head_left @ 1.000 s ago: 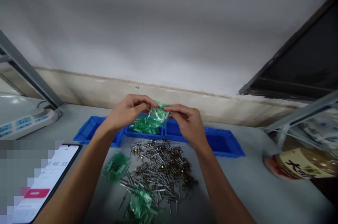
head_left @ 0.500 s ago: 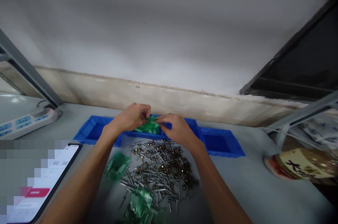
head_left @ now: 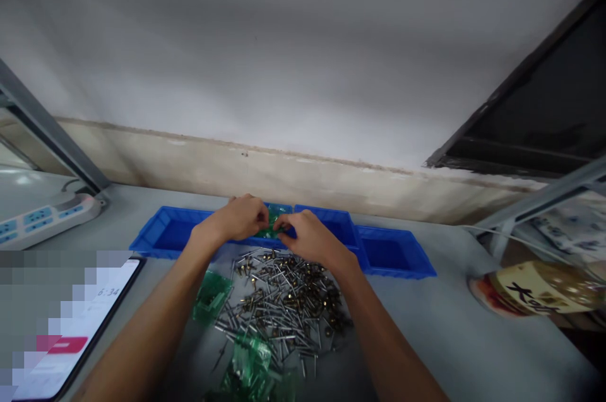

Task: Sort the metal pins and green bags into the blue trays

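Both hands meet over the middle blue bin (head_left: 279, 207) of a row of three. My left hand (head_left: 239, 219) and my right hand (head_left: 305, 236) each pinch a small green plastic bag (head_left: 271, 220), held low inside the bin among other green bags. In front of the bins lies a pile of metal rivets (head_left: 284, 298) on the grey table. Two more green bags (head_left: 211, 296) lie to the left of the pile, with another bag (head_left: 249, 361) at its near edge.
An empty blue bin (head_left: 163, 235) sits left of the hands, another blue bin (head_left: 395, 254) right. A phone (head_left: 78, 332) with a lit screen lies near left. A white power strip (head_left: 42, 222) is far left; a round tin (head_left: 534, 288) is at right.
Both hands have lowered the green bag from above the bins down into the middle bin, moving away from me and closer together.
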`<action>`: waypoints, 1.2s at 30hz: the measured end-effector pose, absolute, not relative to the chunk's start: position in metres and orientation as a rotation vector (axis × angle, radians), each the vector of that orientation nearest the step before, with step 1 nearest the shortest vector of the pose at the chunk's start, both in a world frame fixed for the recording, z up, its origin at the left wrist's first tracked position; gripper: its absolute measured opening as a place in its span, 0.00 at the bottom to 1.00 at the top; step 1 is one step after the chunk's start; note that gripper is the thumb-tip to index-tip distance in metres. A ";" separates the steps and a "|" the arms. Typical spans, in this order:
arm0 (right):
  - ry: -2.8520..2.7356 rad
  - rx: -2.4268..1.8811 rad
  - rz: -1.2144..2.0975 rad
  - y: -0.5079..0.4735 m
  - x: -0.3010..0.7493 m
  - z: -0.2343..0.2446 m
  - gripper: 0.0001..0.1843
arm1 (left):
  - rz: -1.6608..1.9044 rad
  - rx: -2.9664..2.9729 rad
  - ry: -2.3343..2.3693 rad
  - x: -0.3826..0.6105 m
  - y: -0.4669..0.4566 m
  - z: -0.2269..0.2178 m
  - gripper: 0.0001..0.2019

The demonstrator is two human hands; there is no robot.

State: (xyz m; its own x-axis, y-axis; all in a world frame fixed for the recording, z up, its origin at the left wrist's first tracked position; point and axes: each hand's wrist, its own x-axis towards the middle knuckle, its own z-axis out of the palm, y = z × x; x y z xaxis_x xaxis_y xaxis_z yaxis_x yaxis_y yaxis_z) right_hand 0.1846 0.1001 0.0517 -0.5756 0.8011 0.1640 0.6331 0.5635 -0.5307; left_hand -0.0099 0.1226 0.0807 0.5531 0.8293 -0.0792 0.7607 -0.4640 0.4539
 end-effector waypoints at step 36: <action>-2.572 -1.175 0.453 0.015 0.082 0.006 0.22 | 0.374 2.390 1.572 -0.037 0.126 0.101 0.13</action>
